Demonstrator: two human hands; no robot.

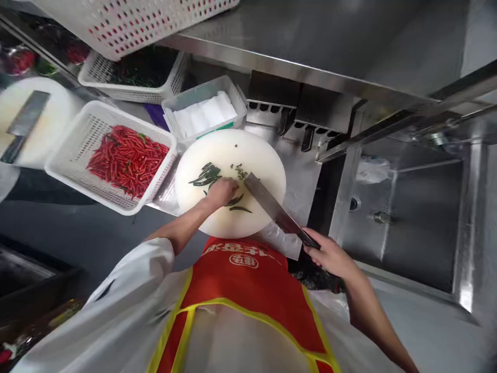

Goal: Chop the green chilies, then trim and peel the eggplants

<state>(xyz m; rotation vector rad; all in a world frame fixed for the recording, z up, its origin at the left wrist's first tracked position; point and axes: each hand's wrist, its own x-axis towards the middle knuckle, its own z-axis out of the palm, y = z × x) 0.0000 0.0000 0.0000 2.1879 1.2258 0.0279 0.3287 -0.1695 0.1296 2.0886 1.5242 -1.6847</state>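
Note:
My right hand (328,254) is wrapped round the dark handle of a cleaver (269,203). Its blade points up and left over a round white cutting board (267,155), the tip beside small cut pieces (239,171). On the board, my left hand (223,191) is closed over green chili peppers, its fingers curled; what is under them is mostly hidden. Whole green chili peppers (207,174) lie just beyond that hand, and a single green chili (240,209) lies to its right.
A white basket of red chilies (126,158) stands left of the board, near another board with a cleaver (29,114). Behind are a bin of white cloths (204,114) and knife racks (322,106). A metal shelf (310,80) overhangs; a sink (419,212) lies right.

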